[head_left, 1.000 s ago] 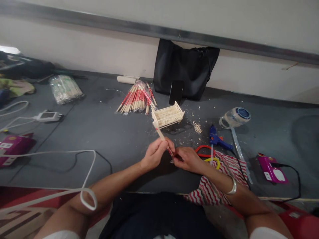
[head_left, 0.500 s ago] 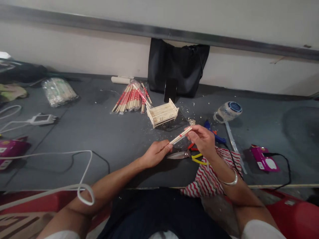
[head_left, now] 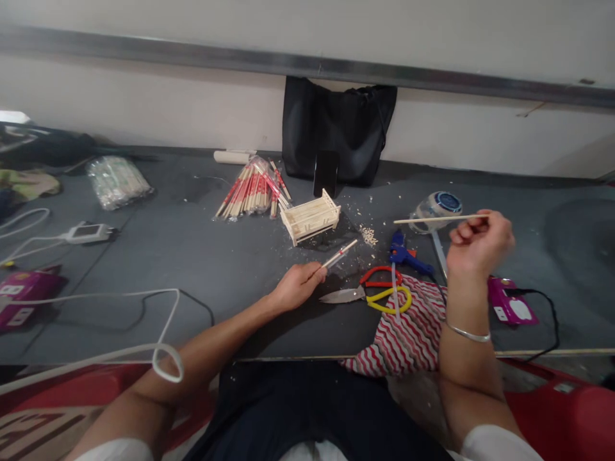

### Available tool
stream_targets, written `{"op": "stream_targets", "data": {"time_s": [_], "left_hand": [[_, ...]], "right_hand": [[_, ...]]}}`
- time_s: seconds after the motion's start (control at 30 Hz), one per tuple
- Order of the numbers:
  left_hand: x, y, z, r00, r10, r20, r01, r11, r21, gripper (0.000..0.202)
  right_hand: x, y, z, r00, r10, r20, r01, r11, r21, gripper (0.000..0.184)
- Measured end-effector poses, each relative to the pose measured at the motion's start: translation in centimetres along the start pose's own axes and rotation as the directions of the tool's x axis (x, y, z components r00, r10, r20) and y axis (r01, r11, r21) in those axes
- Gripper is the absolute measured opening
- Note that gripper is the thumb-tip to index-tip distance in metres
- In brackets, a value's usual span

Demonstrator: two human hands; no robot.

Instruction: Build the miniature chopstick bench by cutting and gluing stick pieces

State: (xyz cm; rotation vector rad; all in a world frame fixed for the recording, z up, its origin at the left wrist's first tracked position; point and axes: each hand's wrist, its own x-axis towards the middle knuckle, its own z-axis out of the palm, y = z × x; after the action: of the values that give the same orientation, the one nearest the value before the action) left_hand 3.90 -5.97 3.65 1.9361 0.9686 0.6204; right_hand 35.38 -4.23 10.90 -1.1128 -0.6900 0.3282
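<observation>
In my left hand (head_left: 298,285) is a wrapped chopstick (head_left: 340,253) with a red mark, its end pointing up and right. My right hand (head_left: 480,243) is raised at the right, fingers closed on a bare wooden chopstick (head_left: 432,219) that points left in front of a clear jar (head_left: 435,211). A small bed-like frame of pale sticks (head_left: 311,219) stands beyond my left hand. Between my hands lie scissors (head_left: 343,295) with one red and one yellow handle, a blue glue gun (head_left: 408,254) and a little pile of cut stick bits (head_left: 368,235).
Red-wrapped chopsticks (head_left: 252,189) lie at the back, near a phone (head_left: 326,173) leaning on a black bag (head_left: 339,128). A striped cloth (head_left: 403,339) hangs over the front edge. A purple box (head_left: 512,301) sits right; a white cable (head_left: 115,297) crosses the left side.
My right hand has drawn one chopstick out of the wrapper and swung it up and to the right. My left hand keeps the wrapper, with a stick still in it.
</observation>
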Motion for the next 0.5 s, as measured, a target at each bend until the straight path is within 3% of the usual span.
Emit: {"op": "stream_targets", "data": {"time_s": [0.13,0.2,0.27,0.33,0.43,0.5], "left_hand": [[2.7,1.6,1.0,0.999,-0.002,-0.035,0.003,0.999,0.032,0.041],[4.7,2.8,1.4,0.995,0.082,-0.051,-0.082,0.997,-0.006,0.037],[6.5,3.5,1.6,0.985,0.152,-0.082,-0.155,0.988,-0.024,0.047],[7.4,3.6,1.6,0.972,0.200,-0.126,-0.203,0.979,-0.013,0.051],[6.8,2.6,1.3,0.959,0.220,-0.177,-0.234,0.970,-0.062,0.045],[5.2,1.6,0.8,0.979,0.125,-0.159,-0.162,0.956,-0.245,0.034]], "right_hand": [[-0.3,-0.2,0.2,0.999,0.008,-0.050,-0.006,0.999,0.035,0.022],[-1.6,-0.2,1.0,0.999,-0.038,0.013,0.038,0.999,0.021,0.026],[-2.9,-0.2,1.7,0.994,-0.070,0.082,0.069,0.997,0.018,0.028],[-3.7,0.2,2.1,0.991,-0.038,0.129,0.035,0.999,0.026,0.027],[-4.4,1.1,2.4,0.973,0.083,0.217,-0.090,0.996,0.023,0.025],[-4.9,1.9,2.5,0.942,0.159,0.295,-0.164,0.986,-0.008,0.024]]}}
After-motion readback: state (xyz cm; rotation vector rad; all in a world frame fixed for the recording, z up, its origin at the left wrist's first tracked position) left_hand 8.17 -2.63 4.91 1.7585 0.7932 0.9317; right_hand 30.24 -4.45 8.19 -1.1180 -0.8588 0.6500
